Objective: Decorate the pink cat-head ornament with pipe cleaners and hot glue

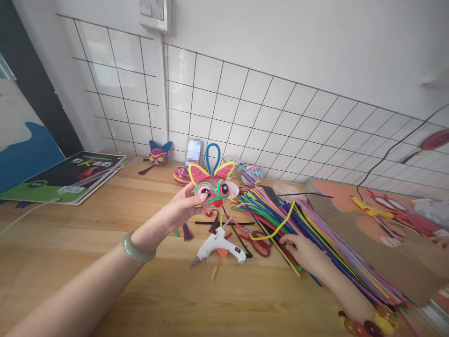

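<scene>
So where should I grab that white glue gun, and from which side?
Probably best by the handle of the glue gun, the part with the red switch. Come from above and the right with your right hand: the gun lies on its side, handle towards that hand, while the nozzle points away to the left.

Is shaped like a pink animal face, an ornament [213, 188] with yellow-edged ears, black eyes and blue top loop; sits upright in left fingers [195, 200]. Spreads loosely, multicolored, as pipe cleaners [324, 234] beside right fingers [289, 240].
</scene>
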`<state>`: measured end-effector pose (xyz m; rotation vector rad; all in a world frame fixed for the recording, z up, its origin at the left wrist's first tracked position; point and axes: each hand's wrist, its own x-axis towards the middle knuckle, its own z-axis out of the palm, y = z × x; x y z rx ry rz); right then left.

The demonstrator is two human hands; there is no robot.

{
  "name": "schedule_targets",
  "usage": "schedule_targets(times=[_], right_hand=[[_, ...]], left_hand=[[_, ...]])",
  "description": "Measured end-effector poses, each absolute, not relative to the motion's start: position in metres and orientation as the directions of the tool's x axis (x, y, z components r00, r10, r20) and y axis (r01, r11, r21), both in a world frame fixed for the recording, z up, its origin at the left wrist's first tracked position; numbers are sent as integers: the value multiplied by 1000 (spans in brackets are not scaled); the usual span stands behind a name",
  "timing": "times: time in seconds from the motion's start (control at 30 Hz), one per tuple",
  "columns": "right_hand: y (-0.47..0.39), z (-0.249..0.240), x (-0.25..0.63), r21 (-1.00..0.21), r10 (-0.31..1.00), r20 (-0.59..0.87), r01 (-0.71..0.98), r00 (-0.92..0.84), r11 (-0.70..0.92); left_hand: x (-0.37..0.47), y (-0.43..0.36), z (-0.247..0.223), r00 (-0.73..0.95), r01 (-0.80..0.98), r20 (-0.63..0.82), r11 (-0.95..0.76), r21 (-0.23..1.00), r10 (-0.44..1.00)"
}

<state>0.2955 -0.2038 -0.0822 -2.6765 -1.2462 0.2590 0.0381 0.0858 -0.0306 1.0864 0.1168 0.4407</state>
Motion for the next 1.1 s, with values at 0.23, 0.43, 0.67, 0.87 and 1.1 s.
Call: schedule_targets(times=[0.23,0.43,0.67,0.87,1.1], right_hand=[[-195,-91,286,-162,765,-77,749,639,-642],[-197,-74,294,-212,792,-100,765,603,-609],[-198,-62,301,-193,791,-68,770,608,-608],[-178,-82,287,3,809,92,812,581,-584],[-161,-96,303,94,779,86,773,621,-627]], left_hand=[[37,86,-31,904,-291,119,389,874,410],[37,87,-29,904,-313,142,395,864,404],[37,86,-28,904,-307,141,384,871,403],[38,85,-28,903,-301,139,368,879,406],[37,85,-28,903,-304,135,385,871,407]])
